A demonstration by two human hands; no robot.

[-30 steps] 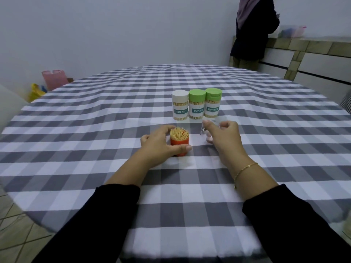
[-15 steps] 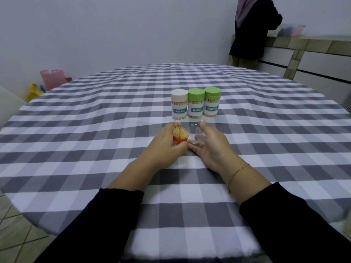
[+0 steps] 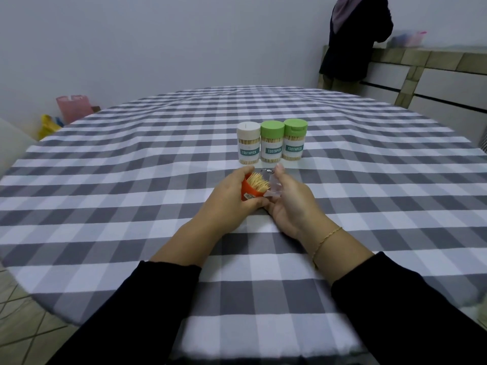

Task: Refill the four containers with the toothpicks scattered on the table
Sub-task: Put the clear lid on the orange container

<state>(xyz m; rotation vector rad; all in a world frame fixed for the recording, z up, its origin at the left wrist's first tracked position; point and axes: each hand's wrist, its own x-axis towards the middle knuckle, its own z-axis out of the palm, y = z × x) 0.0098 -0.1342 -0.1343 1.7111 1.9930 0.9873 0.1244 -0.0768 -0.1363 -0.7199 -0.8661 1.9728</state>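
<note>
On the grey checked tablecloth [image 3: 131,206], left hand [image 3: 226,204] grips an orange toothpick container [image 3: 249,192]; right hand [image 3: 292,204] holds its clear lid [image 3: 272,189]

I see matt checked cloth over the table [image 3: 131,196], wooden toothpicks [image 3: 258,182] in an orange plastic container [image 3: 247,192], and a clear glossy plastic lid [image 3: 274,186].

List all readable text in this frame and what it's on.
"TOOTHPICK" on the label of the white-lidded jar.
"TOOTHPICK" on the label of the middle green-lidded jar.
"TOOTHPICK" on the label of the right green-lidded jar.
The orange container in the left hand has a small label: too small to read.
The clear piece at the right hand bears a dark mark: unreadable.
</note>
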